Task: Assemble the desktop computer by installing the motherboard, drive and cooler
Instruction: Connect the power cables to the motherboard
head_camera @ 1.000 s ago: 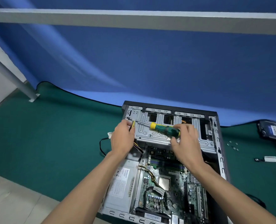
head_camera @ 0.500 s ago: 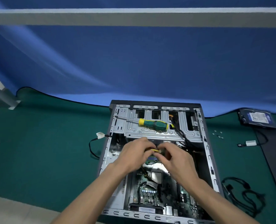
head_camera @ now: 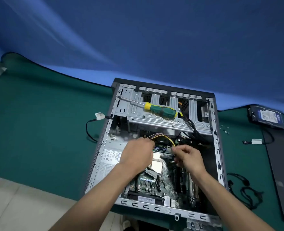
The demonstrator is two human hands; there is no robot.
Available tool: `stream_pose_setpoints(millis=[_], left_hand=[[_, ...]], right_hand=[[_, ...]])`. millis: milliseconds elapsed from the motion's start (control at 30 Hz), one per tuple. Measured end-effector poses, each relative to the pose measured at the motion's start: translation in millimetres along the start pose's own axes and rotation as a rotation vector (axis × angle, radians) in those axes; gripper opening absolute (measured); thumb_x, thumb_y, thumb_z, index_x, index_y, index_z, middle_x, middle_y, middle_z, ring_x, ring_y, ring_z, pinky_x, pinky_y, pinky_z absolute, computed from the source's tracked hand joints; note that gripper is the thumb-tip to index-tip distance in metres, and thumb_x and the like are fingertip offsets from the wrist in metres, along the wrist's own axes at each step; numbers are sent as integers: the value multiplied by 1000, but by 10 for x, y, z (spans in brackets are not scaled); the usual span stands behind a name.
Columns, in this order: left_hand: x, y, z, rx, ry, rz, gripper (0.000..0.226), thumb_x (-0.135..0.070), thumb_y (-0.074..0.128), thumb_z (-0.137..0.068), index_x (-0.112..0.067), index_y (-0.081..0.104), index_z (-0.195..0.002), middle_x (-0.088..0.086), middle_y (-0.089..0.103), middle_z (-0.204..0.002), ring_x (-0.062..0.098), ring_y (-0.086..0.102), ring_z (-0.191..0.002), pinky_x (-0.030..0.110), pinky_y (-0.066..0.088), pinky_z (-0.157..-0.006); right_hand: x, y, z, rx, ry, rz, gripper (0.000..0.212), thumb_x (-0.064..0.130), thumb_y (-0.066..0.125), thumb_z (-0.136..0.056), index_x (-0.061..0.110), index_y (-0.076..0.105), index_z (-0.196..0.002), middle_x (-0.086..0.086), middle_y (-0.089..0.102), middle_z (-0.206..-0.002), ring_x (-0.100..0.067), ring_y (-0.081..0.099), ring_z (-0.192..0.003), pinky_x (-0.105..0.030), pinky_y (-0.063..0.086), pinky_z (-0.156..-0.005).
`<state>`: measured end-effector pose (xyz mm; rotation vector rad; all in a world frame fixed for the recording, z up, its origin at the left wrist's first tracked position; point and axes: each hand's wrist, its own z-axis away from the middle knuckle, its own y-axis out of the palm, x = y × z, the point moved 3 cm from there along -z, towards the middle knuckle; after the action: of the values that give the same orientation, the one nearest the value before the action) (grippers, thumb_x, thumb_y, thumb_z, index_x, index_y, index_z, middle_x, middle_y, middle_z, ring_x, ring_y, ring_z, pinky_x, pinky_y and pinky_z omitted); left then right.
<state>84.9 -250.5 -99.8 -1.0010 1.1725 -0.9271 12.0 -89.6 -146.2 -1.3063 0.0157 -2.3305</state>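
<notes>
Both hands (head_camera: 138,153) (head_camera: 188,157) grip PSU cable (head_camera: 164,137) over mobo (head_camera: 148,182).

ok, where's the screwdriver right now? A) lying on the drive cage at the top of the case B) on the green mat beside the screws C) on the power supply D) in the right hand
A: the green-and-yellow screwdriver lies on the metal drive cage at the far end of the case, with both hands lower down, the left hand and right hand gripping the wire bundle over the motherboard.
</notes>
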Motion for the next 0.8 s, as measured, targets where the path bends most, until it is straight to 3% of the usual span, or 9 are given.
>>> stream_pose_setpoints(millis=[67,167,300,400,500,600,800], left_hand=[[-34,74,-16,130,41,-229,21,-10,45,-88,-13,63,-98,6,66,-101,20,58,-91,33,45,-76],[-67,203,-61,258,67,-394,25,-10,46,-89,-7,59,-110,13,62,-112,26,55,-101,37,44,-81],[-67,427,-85,340,16,-319,43,-9,43,-89,-1,43,-131,17,47,-132,28,53,-111,39,46,-84],[-24,585,-84,407,-48,-268,56,-10,48,-87,-2,31,-140,18,38,-141,29,43,-125,43,35,-102],[-5,625,-107,383,-85,-198,57,-12,52,-85,-11,35,-139,15,40,-137,29,39,-126,45,27,-105],[-8,665,-100,384,-85,-203,46,-13,54,-83,-18,50,-129,14,39,-131,28,37,-123,47,26,-104],[-25,631,-155,253,-47,-134,35,-21,55,-85,-13,54,-119,10,44,-127,26,36,-119,39,31,-99]], right_hand=[[0,6,-35,-52,-52,64,7,19,73,-82,17,71,-75,1,70,-69,-17,59,-61,-38,50,-61],[37,57,-94,-112,-152,191,4,18,72,-84,20,69,-81,-1,67,-72,-19,58,-61,-37,50,-61],[85,211,-230,-110,-190,289,3,17,67,-87,19,66,-86,-4,69,-78,-25,66,-73,-43,56,-69],[117,273,-369,-137,-200,336,7,15,62,-90,18,63,-84,-8,70,-78,-28,67,-73,-48,55,-75],[129,322,-503,-150,-185,386,22,11,57,-92,21,61,-73,-4,69,-71,-29,69,-72,-52,54,-76],[68,311,-613,-166,-121,480,16,15,50,-95,16,66,-91,-2,68,-68,-30,69,-75,-49,55,-75],[39,88,-659,-348,-103,829,35,34,48,-97,6,66,-108,-23,67,-102,-40,62,-97,-39,48,-83]])
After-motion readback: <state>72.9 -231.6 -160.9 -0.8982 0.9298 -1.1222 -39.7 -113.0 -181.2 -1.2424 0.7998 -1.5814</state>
